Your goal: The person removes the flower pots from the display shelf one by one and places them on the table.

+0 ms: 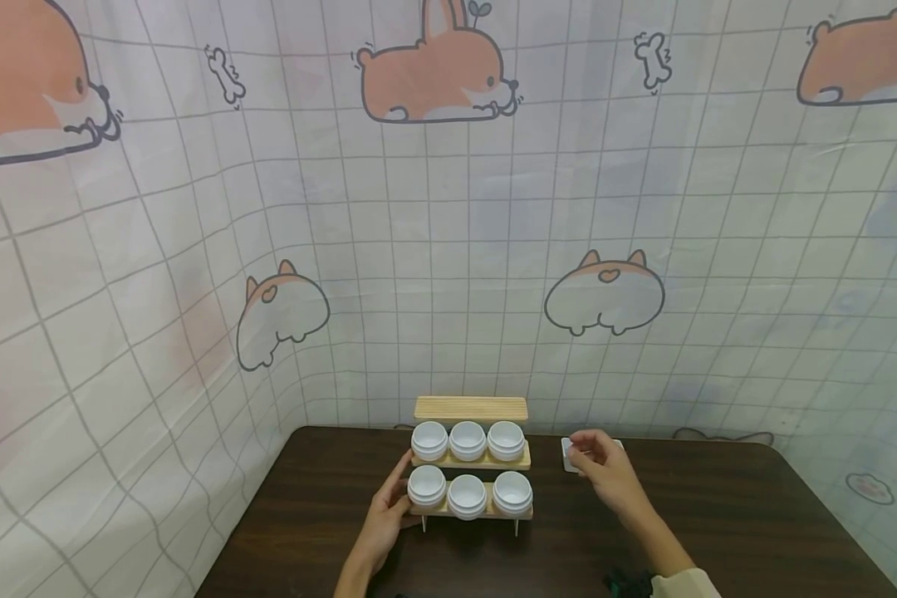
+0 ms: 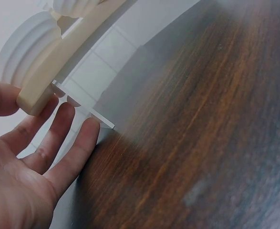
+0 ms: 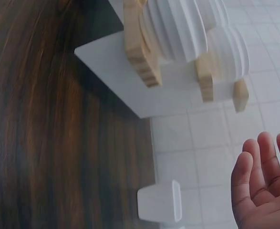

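Note:
A tiered stand with pale wooden shelves and clear side panels stands on the table, white ribbed bowls sitting in its two lower shelves. My left hand grips the left end of the lowest shelf. In the left wrist view, the thumb lies by the shelf's end and the other fingers reach beneath it, by the clear panel. My right hand hovers at the back right, fingers loosely bent, near a small white container that it partly hides. The right wrist view shows that container apart from the fingers.
The dark wooden table runs back to a hanging white gridded cloth printed with cartoon dogs. A dark, unclear object lies at the front edge near the right sleeve.

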`<state>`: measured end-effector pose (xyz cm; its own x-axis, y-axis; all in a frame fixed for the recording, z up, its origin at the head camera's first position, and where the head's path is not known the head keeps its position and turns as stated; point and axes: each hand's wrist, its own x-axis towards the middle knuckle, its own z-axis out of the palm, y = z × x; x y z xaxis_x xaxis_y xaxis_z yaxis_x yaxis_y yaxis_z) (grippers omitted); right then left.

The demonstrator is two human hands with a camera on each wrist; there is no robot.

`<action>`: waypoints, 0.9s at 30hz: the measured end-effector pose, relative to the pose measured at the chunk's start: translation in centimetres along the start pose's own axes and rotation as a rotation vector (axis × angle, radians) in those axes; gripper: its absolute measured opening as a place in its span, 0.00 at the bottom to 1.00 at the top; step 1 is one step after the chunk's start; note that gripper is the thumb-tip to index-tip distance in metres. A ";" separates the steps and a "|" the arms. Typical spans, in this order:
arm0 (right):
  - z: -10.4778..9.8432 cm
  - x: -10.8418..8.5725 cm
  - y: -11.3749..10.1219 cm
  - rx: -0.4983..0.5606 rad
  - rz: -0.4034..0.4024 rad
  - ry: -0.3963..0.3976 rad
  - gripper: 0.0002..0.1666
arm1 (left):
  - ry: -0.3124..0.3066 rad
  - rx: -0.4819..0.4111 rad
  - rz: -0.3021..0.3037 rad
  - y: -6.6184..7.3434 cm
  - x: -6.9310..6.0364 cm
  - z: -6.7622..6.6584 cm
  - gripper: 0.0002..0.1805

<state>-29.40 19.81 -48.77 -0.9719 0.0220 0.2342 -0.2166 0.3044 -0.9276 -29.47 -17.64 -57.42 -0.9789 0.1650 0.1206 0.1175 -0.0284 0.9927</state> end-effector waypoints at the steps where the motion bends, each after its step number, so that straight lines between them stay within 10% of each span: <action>1: 0.2 0.1 -0.2 0.006 -0.002 -0.006 0.20 | 0.000 -0.001 0.000 0.0 0.0 0.0 0.38; 27: 4.2 2.0 -2.3 -0.059 -0.001 -0.081 0.26 | -0.003 -0.003 -0.008 0.1 -0.1 0.0 0.38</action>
<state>-31.24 15.17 -47.35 -0.9766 -0.0544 0.2083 -0.2137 0.3598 -0.9082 -29.34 -17.64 -57.37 -0.9792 0.1683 0.1130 0.1095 -0.0300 0.9935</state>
